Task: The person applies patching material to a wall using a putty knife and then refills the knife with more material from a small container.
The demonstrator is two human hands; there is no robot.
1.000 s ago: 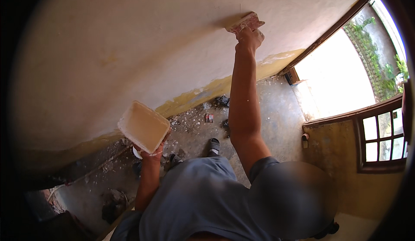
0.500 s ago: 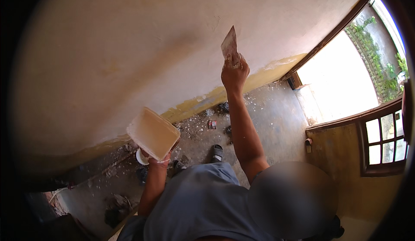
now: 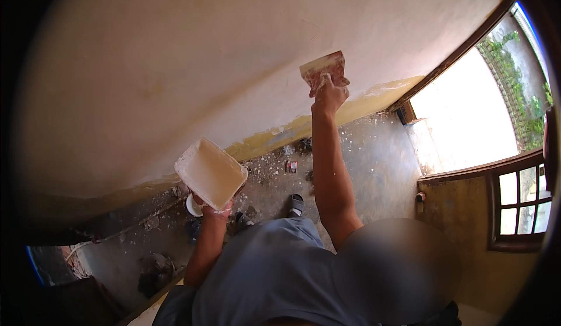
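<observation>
Our left hand (image 3: pixel 217 211): grasping one squarish, pale-crusted tub (image 3: pixel 190 181), near the wall (image 3: pixel 175 63); our right hand (image 3: pixel 331 95): gripping one smeared, flat-bladed spreader (image 3: pixel 324 67), before the wall.

A person's right hand (image 3: pixel 330 96) holds a scraper (image 3: pixel 324 67) at 1 o'clock, lower on the wall (image 3: pixel 193 69) than a second ago. Half a second ago the blade showed as a narrow sliver pointing to 12 o'clock, its shadow (image 3: pixel 251 89) well apart; now it shows broad, edge toward 11 o'clock, the shadow near it. The tub (image 3: pixel 190 157), at 8 o'clock, sits slightly farther toward 3 o'clock than a second ago.
</observation>
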